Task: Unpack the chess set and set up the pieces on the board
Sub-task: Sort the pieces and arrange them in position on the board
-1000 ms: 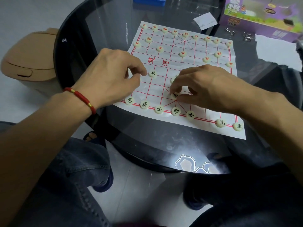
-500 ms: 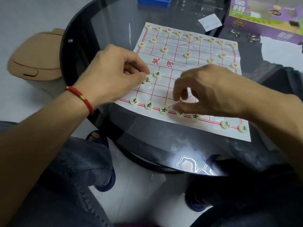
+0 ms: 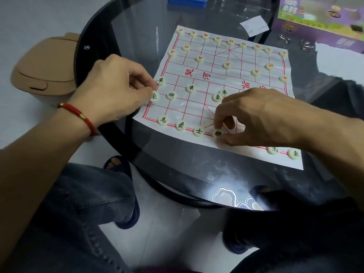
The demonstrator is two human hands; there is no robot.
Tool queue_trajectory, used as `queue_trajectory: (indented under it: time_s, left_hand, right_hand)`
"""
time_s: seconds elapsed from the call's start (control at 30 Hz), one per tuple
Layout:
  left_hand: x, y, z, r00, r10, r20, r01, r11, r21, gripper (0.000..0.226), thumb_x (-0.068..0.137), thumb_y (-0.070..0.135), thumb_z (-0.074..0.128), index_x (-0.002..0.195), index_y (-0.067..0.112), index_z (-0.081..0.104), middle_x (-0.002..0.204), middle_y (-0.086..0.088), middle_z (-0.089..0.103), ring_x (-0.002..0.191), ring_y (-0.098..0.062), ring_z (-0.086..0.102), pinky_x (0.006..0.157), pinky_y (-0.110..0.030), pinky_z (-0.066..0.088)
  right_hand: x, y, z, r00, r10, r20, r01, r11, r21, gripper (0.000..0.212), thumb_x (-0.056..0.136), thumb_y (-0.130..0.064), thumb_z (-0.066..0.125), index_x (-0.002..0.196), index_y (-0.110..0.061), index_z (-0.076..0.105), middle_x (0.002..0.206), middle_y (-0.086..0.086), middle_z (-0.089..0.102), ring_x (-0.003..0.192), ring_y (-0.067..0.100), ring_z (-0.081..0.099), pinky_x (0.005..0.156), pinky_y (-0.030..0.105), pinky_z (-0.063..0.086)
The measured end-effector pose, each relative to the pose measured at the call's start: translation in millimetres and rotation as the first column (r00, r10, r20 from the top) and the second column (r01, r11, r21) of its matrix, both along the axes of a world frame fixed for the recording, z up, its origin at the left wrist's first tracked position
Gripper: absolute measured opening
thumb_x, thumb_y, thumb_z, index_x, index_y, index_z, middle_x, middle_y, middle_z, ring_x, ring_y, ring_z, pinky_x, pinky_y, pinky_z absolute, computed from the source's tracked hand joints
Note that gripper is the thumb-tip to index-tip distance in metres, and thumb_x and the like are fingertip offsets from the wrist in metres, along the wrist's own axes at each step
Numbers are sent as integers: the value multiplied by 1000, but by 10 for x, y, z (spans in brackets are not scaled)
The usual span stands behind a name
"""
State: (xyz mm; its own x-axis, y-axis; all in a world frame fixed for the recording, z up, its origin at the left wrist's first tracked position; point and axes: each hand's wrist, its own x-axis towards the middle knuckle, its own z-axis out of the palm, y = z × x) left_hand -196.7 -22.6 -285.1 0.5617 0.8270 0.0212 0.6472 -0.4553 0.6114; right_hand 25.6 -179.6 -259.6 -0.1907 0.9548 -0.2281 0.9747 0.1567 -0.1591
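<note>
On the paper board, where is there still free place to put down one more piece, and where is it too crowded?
Free: the river band of the board, between the red soldiers and the black soldier; also the squares between the cannon and the elephant. Crowded: the far red rows, and the near row under the right hand.

A round dark glass table (image 3: 122,32) stands on a pale tiled floor (image 3: 29,20). A tan lidded bin (image 3: 45,69) sits by its left edge. Lamp glare (image 3: 226,194) reflects near its front edge.

A single head-worn camera looks forward and steeply down from the near edge of the round glass surface (image 3: 122,36), close above it, taking in the paper board (image 3: 246,75), floor and knees.
</note>
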Motion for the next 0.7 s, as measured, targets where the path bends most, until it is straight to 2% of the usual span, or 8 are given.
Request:
queue_trajectory:
  time_s: [0.1,0.2,0.3,0.47,0.57,0.7]
  left_hand:
    - [-10,-7,-6,998,-3,-57,3,1000,-1,2,87,26,73,87,28,74,81,11,71,71,-1,66,55,-11,43]
    - [-13,-8,-11,993,-28,-117,25,999,-26,3,87,25,73,85,27,73,80,12,71,71,-1,66,55,-12,44]
    - [-24,-11,1,988,-38,-147,31,998,-50,4,88,24,72,84,27,73,82,13,71,71,-2,65,56,-14,45]
    - [-42,-50,-13,973,-76,-219,60,995,-80,5,90,25,69,85,24,71,83,17,65,67,-5,62,51,-15,43]
    - [-72,-57,-6,966,-95,-241,80,994,-72,5,89,25,70,85,26,72,82,17,66,66,-6,63,51,-17,45]
    - [-115,-64,36,960,-143,-239,124,988,-90,2,90,27,70,89,27,72,81,20,63,69,-6,63,54,-17,46]
  right_hand:
    - [3,5,-12,1000,2,1,-2,1000,4,33,84,-60,57,105,-35,64,94,-16,61,82,10,56,71,40,55]
    - [45,11,14,1000,0,-16,1,998,55,44,84,-68,48,108,-34,62,88,-16,59,73,3,52,68,34,52]
    - [108,27,29,1000,-2,-29,5,992,124,48,87,-66,45,113,-29,63,87,-13,59,69,-1,51,65,31,52]
    - [177,72,-16,999,10,-36,-2,979,204,39,90,-51,51,110,-22,69,88,-8,62,67,-4,50,61,21,45]
    - [264,106,-37,999,-36,-20,40,962,270,28,93,-36,57,107,-17,71,91,-2,68,66,6,53,63,22,44]
    - [380,164,-73,991,-133,28,114,926,361,17,93,-19,64,107,-12,71,96,6,71,72,16,58,65,31,55]
